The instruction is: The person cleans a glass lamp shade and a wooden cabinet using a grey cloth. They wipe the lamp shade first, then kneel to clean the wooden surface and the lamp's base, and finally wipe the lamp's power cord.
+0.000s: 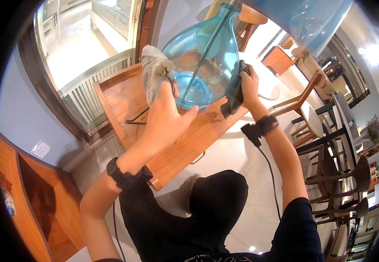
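A blue glass lamp base, shaped like a wide bottle with a metal rod inside, stands tilted in view over a wooden cabinet top. At its left side my left hand has thumb and fingers spread near the glass, beside a crumpled pale plastic bag and a dark cord; part of the fingers is hidden. My right hand grips a dark grey cloth against the glass on the right. Above the neck, a blue lampshade with a shiny film-like surface fills the upper right.
A black cable lies on the cabinet top. To the left are a glass-fronted window frame, a wall socket and an orange wooden shelf unit. Wooden chairs and a table stand on the right. Cables hang from both wristbands.
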A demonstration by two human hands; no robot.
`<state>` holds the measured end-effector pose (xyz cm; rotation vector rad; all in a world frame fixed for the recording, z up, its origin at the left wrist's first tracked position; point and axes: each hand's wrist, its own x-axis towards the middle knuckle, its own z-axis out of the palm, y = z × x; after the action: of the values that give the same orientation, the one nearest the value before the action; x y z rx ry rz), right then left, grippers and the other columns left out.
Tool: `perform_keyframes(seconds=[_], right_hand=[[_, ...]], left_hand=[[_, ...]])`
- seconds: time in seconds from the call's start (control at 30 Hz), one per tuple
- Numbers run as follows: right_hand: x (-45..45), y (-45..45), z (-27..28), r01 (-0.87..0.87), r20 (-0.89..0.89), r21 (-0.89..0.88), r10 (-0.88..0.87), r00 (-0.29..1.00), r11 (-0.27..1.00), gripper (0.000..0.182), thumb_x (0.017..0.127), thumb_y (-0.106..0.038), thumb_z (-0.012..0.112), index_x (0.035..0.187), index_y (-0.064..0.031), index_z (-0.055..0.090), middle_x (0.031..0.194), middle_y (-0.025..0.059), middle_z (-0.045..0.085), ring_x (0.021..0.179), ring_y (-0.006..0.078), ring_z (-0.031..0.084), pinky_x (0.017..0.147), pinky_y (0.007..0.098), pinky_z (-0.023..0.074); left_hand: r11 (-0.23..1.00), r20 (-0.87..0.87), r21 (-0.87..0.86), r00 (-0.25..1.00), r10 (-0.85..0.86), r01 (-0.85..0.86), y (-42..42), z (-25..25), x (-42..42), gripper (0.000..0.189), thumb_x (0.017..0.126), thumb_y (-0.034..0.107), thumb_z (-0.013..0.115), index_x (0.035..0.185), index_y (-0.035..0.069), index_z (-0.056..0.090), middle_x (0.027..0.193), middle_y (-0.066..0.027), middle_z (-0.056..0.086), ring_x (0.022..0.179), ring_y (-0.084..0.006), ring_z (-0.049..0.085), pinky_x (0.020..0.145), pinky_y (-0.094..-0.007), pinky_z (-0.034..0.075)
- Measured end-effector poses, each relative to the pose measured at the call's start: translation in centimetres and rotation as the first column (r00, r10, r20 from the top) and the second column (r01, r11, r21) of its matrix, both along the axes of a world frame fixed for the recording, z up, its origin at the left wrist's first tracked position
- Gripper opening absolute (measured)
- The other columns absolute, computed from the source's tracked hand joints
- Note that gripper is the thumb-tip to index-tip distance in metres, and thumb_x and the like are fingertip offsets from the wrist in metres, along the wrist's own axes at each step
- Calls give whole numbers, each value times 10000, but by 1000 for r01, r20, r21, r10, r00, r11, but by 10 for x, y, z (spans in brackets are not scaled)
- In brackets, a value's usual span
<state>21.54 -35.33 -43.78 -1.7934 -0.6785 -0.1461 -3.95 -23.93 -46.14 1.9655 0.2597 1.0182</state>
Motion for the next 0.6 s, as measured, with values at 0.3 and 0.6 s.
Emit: perform_keyframes(seconds=[0.3, 0.6], right_hand=[[-111, 16, 19, -64, 865, -100, 119, 487, 993, 452, 637, -24, 584, 1085, -83, 560, 1037, 113, 531, 864, 270, 568, 657, 335, 496], [-157, 58, -3, 184, 931, -284, 224, 289, 941, 304, 624, -72, 630, 913, -48, 540, 1041, 74, 530, 872, 233, 536, 628, 301, 488]], left_hand=[[998, -35, -53, 999, 21, -23, -5, 10, -6, 369, 737, 143, 664, 882, 12, 351, 702, -190, 486, 594, -332, 532, 581, -409, 419], [963, 184, -107, 946, 266, -249, 9, 4, -44, 372, 791, 84, 612, 1072, -33, 399, 822, -71, 407, 710, -167, 427, 675, -310, 420]])
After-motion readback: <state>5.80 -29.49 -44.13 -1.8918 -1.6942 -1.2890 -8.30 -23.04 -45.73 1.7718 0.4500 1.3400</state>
